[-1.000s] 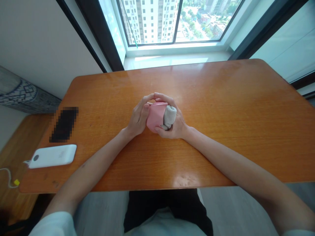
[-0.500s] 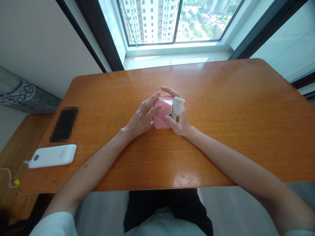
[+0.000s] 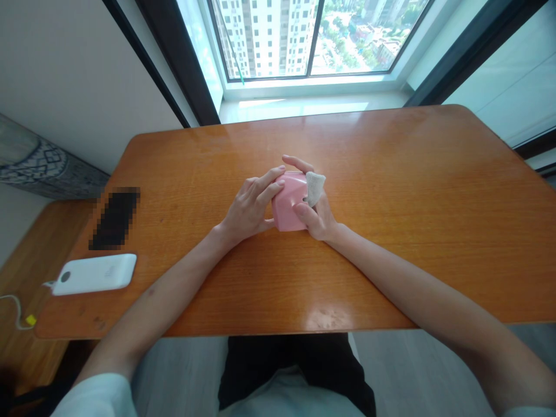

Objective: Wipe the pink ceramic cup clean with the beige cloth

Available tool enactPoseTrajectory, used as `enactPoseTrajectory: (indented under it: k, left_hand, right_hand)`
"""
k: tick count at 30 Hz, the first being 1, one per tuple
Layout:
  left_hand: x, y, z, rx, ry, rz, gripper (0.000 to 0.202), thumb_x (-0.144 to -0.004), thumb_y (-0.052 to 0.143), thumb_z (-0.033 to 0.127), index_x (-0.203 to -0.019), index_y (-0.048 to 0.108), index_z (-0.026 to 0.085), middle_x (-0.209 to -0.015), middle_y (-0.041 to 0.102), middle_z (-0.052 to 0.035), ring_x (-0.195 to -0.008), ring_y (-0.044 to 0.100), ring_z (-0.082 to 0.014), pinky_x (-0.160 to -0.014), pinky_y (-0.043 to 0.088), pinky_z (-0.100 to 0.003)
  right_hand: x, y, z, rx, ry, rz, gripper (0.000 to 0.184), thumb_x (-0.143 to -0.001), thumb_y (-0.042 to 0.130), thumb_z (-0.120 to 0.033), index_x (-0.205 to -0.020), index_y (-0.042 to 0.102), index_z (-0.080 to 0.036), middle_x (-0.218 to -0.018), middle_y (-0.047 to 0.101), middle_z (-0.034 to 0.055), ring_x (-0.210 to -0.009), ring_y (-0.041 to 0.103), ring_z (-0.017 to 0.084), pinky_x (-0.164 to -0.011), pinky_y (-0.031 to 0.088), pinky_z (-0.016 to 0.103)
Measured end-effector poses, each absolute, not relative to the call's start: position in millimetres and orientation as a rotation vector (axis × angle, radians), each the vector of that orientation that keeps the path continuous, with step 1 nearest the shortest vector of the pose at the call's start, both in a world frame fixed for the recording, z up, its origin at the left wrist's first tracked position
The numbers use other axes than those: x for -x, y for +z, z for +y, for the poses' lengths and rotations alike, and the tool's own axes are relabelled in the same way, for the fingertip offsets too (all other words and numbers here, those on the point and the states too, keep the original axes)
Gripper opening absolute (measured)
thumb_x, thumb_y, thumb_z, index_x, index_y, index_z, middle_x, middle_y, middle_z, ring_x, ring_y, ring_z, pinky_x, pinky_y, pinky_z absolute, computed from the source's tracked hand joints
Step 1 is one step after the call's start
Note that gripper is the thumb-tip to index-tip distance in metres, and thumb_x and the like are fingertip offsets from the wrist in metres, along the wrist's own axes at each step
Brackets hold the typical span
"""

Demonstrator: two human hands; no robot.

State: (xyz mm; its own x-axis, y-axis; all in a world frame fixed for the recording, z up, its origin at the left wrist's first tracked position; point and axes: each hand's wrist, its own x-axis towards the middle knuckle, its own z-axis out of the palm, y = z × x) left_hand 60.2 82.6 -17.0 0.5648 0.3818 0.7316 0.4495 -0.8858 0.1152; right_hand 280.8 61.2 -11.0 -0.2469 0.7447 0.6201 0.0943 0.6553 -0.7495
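A glossy pink box (image 3: 287, 204) with angled faces is held between my two hands, above the middle of the table. My left hand (image 3: 251, 204) grips its left side, fingers over the upper edge and thumb at the lower left corner. On the right side, my right hand (image 3: 320, 215) has its thumb against the box's front, while one finger stretches out behind the top. A small pale grey cloth (image 3: 315, 186) is tucked between this hand and the box. By the right thumb a small dark spot shows on the box. The other right fingers are mostly hidden.
The brown wooden table (image 3: 417, 231) reaches to a window sill (image 3: 299, 107). At its left lie a white, rounded device (image 3: 95, 274) with a cable and a blurred-out black object (image 3: 115, 219). A patterned fabric item (image 3: 47, 162) stands beyond the left edge.
The pink box has turned and tilted slightly in my hands. My left fingers have shifted closer together on its edge, and less of the grey cloth shows.
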Motion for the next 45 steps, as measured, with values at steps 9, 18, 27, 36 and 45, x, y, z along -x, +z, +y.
enactPoseTrajectory:
  k: [9, 18, 27, 36, 45]
  left_hand:
    - [-59.5, -10.6, 79.0, 2.793, -1.283, -0.712, 0.096, -0.093, 0.084, 0.061, -0.167, 0.035, 0.024, -0.163, 0.062, -0.0217, -0.148, 0.066, -0.0340, -0.112, 0.058, -0.045]
    - [-58.4, -7.8, 73.1, 3.080, -1.333, -1.049, 0.118, -0.066, 0.098, 0.064, -0.163, 0.046, 0.024, -0.132, 0.080, -0.0133, -0.073, 0.076, -0.0189, -0.061, 0.058, -0.031]
    - [-66.1, -1.9, 70.7, 3.402, -1.533, -1.146, 0.108, -0.056, 0.102, 0.059, -0.149, 0.061, 0.023, -0.099, 0.079, -0.0044, -0.058, 0.059, -0.0133, -0.050, 0.047, -0.028]
    - [-68.8, -0.2, 71.5, 3.795, -1.673, -1.095, 0.073, -0.076, 0.089, 0.078, -0.110, 0.074, 0.016, -0.094, 0.075, -0.0075, -0.077, 0.068, -0.0192, -0.062, 0.055, -0.028]
    - [-69.1, 8.7, 74.0, 3.862, -1.612, -0.985, 0.079, -0.091, 0.064, 0.091, -0.126, 0.073, 0.021, -0.120, 0.079, -0.0125, -0.104, 0.077, -0.0313, -0.086, 0.068, -0.044]
  right_hand:
    - [-282.6, -7.1, 60.4, 0.586, 0.601, -1.808, 0.076, -0.096, 0.057, -0.083, -0.157, 0.054, -0.037, -0.172, 0.048, 0.0077, -0.152, 0.055, 0.041, -0.127, 0.048, 0.070]
    - [-282.9, -12.7, 62.1, 0.521, 0.506, -1.850, 0.077, -0.094, 0.061, -0.079, -0.157, 0.054, -0.035, -0.175, 0.043, 0.0082, -0.154, 0.053, 0.043, -0.124, 0.050, 0.072]
    - [-281.3, -16.7, 60.4, 0.435, 0.456, -1.849, 0.077, -0.088, 0.068, -0.079, -0.151, 0.058, -0.035, -0.177, 0.039, 0.0074, -0.153, 0.054, 0.044, -0.120, 0.052, 0.073]
    - [-280.6, -24.5, 63.6, 0.470, 0.306, -1.870, 0.102, -0.070, 0.083, -0.083, -0.156, 0.050, -0.040, -0.169, 0.050, 0.0078, -0.148, 0.058, 0.047, -0.119, 0.051, 0.076]
    - [-281.9, -27.3, 59.8, 0.502, 0.340, -1.912, 0.110, -0.070, 0.083, -0.081, -0.165, 0.044, -0.041, -0.167, 0.056, 0.0066, -0.149, 0.059, 0.045, -0.124, 0.051, 0.072]
